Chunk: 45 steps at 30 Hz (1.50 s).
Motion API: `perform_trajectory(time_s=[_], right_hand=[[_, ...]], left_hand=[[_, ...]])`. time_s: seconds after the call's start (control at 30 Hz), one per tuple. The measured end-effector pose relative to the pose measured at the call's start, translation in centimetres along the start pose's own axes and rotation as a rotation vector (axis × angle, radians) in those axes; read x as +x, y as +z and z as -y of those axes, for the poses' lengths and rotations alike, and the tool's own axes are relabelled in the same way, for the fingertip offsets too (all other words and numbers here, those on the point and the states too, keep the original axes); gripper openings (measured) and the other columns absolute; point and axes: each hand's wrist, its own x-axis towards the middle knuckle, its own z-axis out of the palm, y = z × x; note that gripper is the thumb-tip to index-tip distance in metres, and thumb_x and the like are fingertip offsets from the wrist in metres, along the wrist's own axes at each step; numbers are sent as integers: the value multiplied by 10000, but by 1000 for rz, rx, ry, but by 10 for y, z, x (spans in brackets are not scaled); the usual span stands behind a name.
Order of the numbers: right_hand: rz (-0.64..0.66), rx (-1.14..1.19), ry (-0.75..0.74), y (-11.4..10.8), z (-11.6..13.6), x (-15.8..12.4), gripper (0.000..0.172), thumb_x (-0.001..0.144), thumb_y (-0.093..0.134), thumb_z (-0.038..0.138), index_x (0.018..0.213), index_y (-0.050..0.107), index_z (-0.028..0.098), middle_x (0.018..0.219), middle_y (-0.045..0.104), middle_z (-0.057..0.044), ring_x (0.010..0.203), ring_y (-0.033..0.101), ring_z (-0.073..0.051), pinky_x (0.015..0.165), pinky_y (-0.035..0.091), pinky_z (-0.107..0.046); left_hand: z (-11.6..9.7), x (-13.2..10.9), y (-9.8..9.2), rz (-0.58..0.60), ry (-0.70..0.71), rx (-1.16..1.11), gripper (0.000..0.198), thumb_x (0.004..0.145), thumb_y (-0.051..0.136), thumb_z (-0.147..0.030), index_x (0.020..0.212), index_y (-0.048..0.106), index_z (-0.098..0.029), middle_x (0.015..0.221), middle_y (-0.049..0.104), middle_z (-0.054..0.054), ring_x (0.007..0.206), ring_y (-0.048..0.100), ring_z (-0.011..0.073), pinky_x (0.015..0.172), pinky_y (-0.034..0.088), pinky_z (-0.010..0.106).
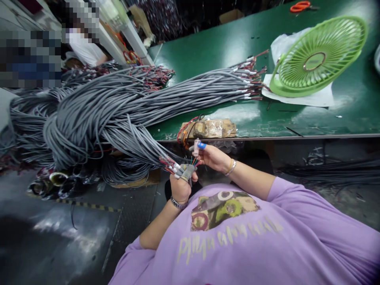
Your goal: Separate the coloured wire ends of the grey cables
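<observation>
Near the table's front edge, my left hand (181,187) is closed around the stripped ends of several grey cables (148,146). A grey cover (187,172) wraps one of its digits. Thin coloured wires (194,161) fan out from the cable ends, between my two hands. Just to the right, my right hand (212,157) pinches at these wires, with pale and blue wrapping (201,145) on its fingers. Exactly which wires it grips is too small to tell. Behind the hands, a worn wooden block (218,128) with red and black leads lies on the table edge.
A large heap of grey cables (80,107) covers the left of the green table (208,51), its wire ends reaching toward a green fan (320,59). Orange-handled scissors (300,6) lie at the far edge. A person (84,47) is at the back left.
</observation>
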Motion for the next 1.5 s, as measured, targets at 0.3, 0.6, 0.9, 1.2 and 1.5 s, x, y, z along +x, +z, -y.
perform_trajectory(time_s=[0.3,0.6,0.9,1.2,1.5], right_hand=[[43,-93,8,-4,-1,-3,416,863,582,535,887,671,130,745,633,-31,559,518,-74,496,444,-174],[63,-373,34,-1,3,-16,357,559,847,336,699,588,135,603,579,27,518,479,-58,510,410,-184],[158,-574,-111,2,4,-21,240,640,762,291,727,627,113,629,618,12,581,508,-89,595,396,-234],[99,-445,10,-19,8,-23,422,637,789,495,799,654,130,761,629,-20,639,539,-86,589,469,-218],[59,-433,-136,-3,-10,-27,399,625,805,447,683,540,155,543,540,32,526,480,-88,512,373,-217]], left_hand=[[6,4,7,-30,7,44,256,747,684,-355,592,621,-160,462,590,-12,409,532,97,417,389,205],[16,2,-6,56,21,217,312,780,658,-374,550,626,-165,506,636,13,437,565,111,442,421,215],[-9,10,-6,354,-161,427,281,752,700,-343,564,656,-139,519,667,51,450,605,136,469,481,225],[2,6,-3,93,-142,149,300,727,717,-419,652,675,-131,514,668,39,428,615,145,460,510,242],[7,7,-4,153,-107,182,315,756,702,-418,625,674,-134,546,686,56,460,635,152,471,514,242]])
